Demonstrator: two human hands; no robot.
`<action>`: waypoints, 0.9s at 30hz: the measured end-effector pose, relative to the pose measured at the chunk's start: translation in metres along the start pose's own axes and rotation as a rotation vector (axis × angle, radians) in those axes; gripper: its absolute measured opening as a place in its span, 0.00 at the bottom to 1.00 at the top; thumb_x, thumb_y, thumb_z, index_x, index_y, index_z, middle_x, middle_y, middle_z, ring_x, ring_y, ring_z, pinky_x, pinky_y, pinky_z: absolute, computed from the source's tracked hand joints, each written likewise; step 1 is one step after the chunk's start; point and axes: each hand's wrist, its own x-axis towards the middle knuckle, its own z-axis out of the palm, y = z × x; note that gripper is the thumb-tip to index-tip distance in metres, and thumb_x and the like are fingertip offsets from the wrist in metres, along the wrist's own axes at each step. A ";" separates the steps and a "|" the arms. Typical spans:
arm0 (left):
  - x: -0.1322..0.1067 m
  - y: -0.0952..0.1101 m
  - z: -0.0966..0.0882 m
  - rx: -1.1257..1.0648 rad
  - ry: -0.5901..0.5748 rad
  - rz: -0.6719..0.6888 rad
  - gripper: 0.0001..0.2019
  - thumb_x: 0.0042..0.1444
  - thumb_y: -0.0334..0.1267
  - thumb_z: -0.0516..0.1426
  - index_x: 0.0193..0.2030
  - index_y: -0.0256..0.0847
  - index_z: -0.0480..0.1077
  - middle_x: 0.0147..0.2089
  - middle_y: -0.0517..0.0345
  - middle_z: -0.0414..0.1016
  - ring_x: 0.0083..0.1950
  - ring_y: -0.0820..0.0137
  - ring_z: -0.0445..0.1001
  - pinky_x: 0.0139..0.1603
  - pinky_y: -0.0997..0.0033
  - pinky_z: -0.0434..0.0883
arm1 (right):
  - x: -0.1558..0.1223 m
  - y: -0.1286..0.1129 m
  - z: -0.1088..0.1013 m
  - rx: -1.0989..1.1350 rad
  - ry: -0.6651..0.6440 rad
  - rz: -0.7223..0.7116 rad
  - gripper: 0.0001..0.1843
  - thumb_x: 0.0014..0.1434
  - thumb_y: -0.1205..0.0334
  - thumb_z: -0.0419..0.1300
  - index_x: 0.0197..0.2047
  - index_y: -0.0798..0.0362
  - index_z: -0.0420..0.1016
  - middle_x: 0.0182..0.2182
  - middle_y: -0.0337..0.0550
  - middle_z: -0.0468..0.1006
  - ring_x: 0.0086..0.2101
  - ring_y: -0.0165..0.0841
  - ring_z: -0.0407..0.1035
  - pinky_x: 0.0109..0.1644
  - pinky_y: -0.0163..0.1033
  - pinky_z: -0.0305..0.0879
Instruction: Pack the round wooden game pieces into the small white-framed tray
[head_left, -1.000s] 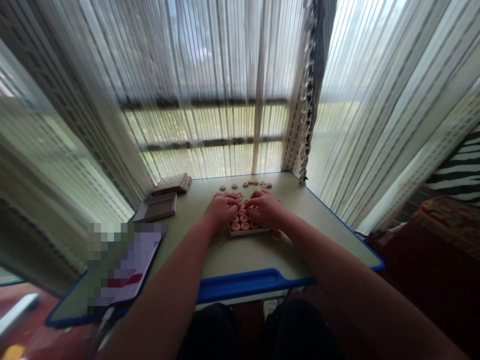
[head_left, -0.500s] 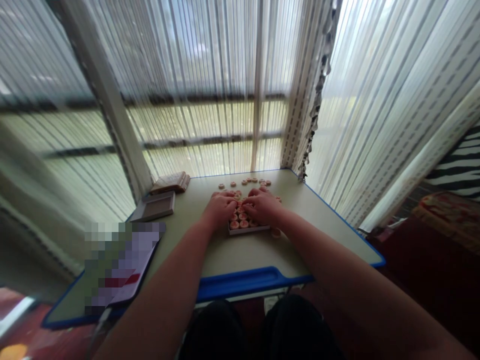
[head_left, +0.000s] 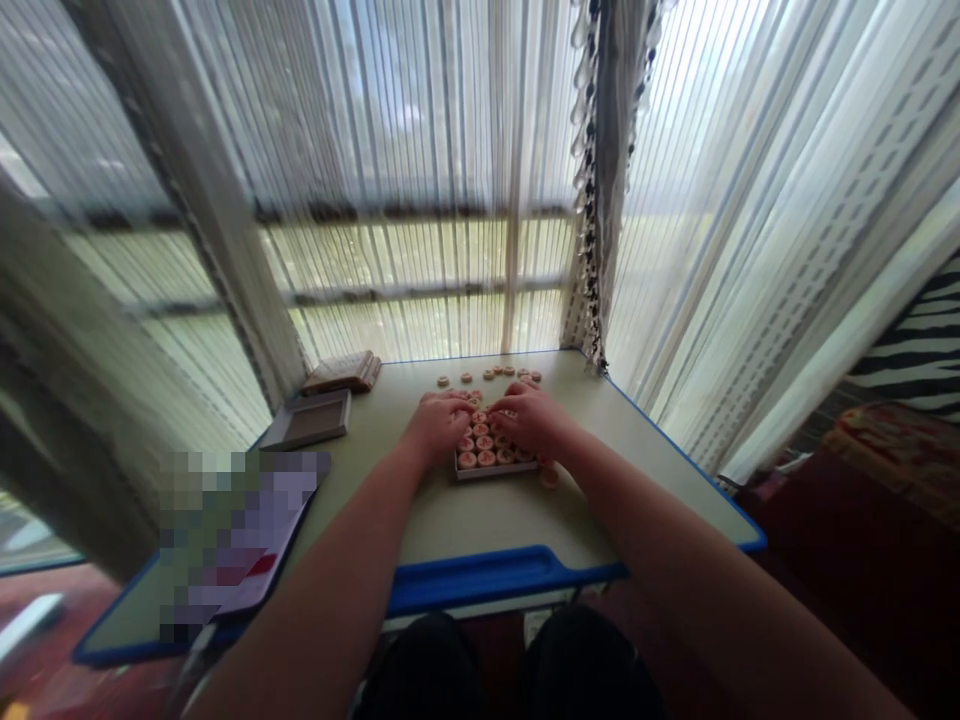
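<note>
A shallow box (head_left: 496,474) on the table holds rows of round xiangqi pieces (head_left: 486,458) with red characters. My left hand (head_left: 441,424) reaches over the box's left side, its fingers bent and closed on pieces near the far rows. From the right, my right hand (head_left: 532,416) leans over the box with thumb and fingers drawn together on pieces there. Both sets of fingertips almost meet, and they partly hide the pieces beneath them. One loose piece (head_left: 550,478) lies beside the box's near right corner, close to my right wrist.
More loose pieces (head_left: 489,374) are scattered along the table's far side. At the left lie an open box lid (head_left: 339,428), a book-like stack (head_left: 341,372) and a tablet-like device (head_left: 289,520), partly blurred out. A blue edge (head_left: 480,580) borders the table (head_left: 652,470); curtains hang behind.
The view has shifted slightly. My hands stay over the box; my right hand has moved a little, and more of the near-row pieces shows. The curtain at the corner has swung left.
</note>
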 end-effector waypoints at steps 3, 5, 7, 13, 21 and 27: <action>-0.001 -0.004 0.002 -0.009 0.006 -0.017 0.14 0.48 0.37 0.50 0.35 0.41 0.76 0.42 0.54 0.75 0.47 0.64 0.68 0.54 0.64 0.61 | 0.001 0.005 0.000 0.000 0.016 0.023 0.14 0.54 0.55 0.52 0.38 0.48 0.77 0.35 0.46 0.69 0.40 0.35 0.61 0.48 0.40 0.55; -0.001 -0.006 0.003 -0.014 0.003 -0.023 0.14 0.48 0.36 0.50 0.35 0.40 0.76 0.41 0.54 0.75 0.46 0.65 0.69 0.53 0.65 0.62 | 0.001 0.009 0.000 -0.008 0.029 0.054 0.14 0.54 0.55 0.52 0.38 0.49 0.77 0.35 0.46 0.70 0.41 0.36 0.60 0.49 0.41 0.55; 0.000 -0.008 0.005 -0.013 -0.001 -0.031 0.14 0.48 0.35 0.49 0.36 0.40 0.75 0.41 0.54 0.75 0.46 0.66 0.69 0.53 0.66 0.62 | 0.002 0.012 -0.001 -0.014 0.056 0.098 0.14 0.54 0.56 0.53 0.38 0.50 0.77 0.35 0.46 0.70 0.42 0.36 0.60 0.50 0.41 0.54; 0.001 -0.010 0.006 0.001 -0.012 -0.141 0.17 0.50 0.35 0.46 0.41 0.37 0.73 0.45 0.53 0.73 0.48 0.67 0.69 0.53 0.70 0.62 | 0.003 0.019 -0.003 -0.025 0.104 0.167 0.14 0.54 0.57 0.52 0.38 0.50 0.76 0.38 0.45 0.70 0.43 0.35 0.60 0.50 0.39 0.55; -0.001 -0.009 0.002 0.021 -0.046 -0.241 0.17 0.53 0.37 0.43 0.44 0.39 0.69 0.44 0.53 0.73 0.45 0.68 0.70 0.46 0.72 0.65 | 0.003 0.021 0.000 -0.044 0.073 0.163 0.14 0.54 0.56 0.52 0.38 0.50 0.76 0.39 0.46 0.70 0.44 0.35 0.60 0.51 0.39 0.53; -0.001 -0.009 0.001 0.118 -0.055 -0.261 0.17 0.54 0.39 0.43 0.42 0.41 0.69 0.43 0.54 0.74 0.44 0.67 0.71 0.44 0.70 0.64 | 0.002 0.022 0.000 -0.047 0.053 0.179 0.15 0.54 0.56 0.52 0.40 0.50 0.75 0.41 0.46 0.69 0.44 0.35 0.60 0.50 0.38 0.54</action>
